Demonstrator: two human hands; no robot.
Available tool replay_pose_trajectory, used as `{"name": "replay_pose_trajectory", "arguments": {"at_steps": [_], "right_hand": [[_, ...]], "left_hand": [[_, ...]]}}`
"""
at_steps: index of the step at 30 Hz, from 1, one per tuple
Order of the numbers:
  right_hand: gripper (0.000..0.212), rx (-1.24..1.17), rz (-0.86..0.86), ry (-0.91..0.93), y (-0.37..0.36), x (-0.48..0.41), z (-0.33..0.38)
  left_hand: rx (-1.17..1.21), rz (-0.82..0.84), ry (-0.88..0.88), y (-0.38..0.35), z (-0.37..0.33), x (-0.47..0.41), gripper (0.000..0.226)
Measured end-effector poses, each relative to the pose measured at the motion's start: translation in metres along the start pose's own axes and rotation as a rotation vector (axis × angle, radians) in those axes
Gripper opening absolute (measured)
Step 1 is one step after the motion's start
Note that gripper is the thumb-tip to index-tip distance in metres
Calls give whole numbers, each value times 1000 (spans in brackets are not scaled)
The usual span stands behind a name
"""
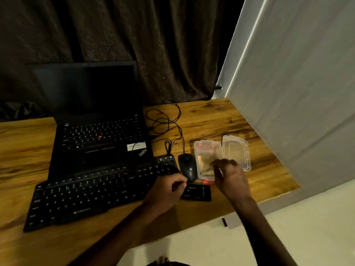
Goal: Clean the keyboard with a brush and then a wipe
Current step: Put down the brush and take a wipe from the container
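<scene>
A black external keyboard (96,194) lies on the wooden desk in front of an open black laptop (99,139). My left hand (167,189) rests at the keyboard's right end with its fingers curled. A thin dark streak shows at the fingertips, and I cannot tell what it is. My right hand (230,179) hovers blurred over the near end of a clear plastic box (206,156), fingers bunched and pointing down. The box holds pale crumpled material. Its hinged lid (237,152) lies open to the right. No brush is clearly visible.
A black wired mouse (188,167) sits between the keyboard and the box, its cable (165,120) looped behind. A flat black device (197,192) lies between my hands. The desk's edge (276,196) runs close on the right, beside a grey wall. A dark curtain hangs behind.
</scene>
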State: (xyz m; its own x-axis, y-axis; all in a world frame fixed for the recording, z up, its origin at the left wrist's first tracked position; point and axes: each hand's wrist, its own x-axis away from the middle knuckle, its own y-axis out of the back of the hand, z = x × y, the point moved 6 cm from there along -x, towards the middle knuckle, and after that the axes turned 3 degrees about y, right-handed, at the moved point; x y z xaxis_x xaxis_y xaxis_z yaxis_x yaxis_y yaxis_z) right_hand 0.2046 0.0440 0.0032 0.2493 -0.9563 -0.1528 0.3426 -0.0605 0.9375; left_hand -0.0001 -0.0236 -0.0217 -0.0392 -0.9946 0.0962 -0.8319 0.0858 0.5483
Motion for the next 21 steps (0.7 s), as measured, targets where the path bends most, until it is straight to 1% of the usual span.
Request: {"name": "replay_pose_trajectory", "arguments": {"at_steps": [1,4,7,9,11,12,13,14,15,16,21], "right_hand": [[21,25,27,-9,-1,-14,-6],[33,82,190,-65,-10,-47,-12],[46,158,315,-6,-16,-68,4],[47,232,417,29,-21,-73,13],[43,366,563,44,-24,-73,10],[42,365,575,59,-26,-73,12],[43,289,520,17,-22,-75,14],[46,248,523,-13,-25,-79,11],[50,258,583,-20,-28,-77,9],[53,203,613,-59,-31,-79,7],[52,46,650,-118,-27,-94,-4]], "left_hand": [[-31,6,-13,-1,-4,-3,22],[-212,37,-67,-8,-14,-10,34],[-390,115,-177,-21,-24,-14,52],[-557,177,-304,-30,-31,-12,60],[-633,210,-397,-36,-36,-8,62],[-641,217,-417,-38,-37,-6,62],[-638,212,-433,-39,-38,-4,62],[-630,197,-446,-39,-40,-3,62],[-620,179,-455,-38,-41,-2,62],[-612,167,-457,-38,-42,-2,61],[-579,130,-444,-35,-47,-5,59]]}}
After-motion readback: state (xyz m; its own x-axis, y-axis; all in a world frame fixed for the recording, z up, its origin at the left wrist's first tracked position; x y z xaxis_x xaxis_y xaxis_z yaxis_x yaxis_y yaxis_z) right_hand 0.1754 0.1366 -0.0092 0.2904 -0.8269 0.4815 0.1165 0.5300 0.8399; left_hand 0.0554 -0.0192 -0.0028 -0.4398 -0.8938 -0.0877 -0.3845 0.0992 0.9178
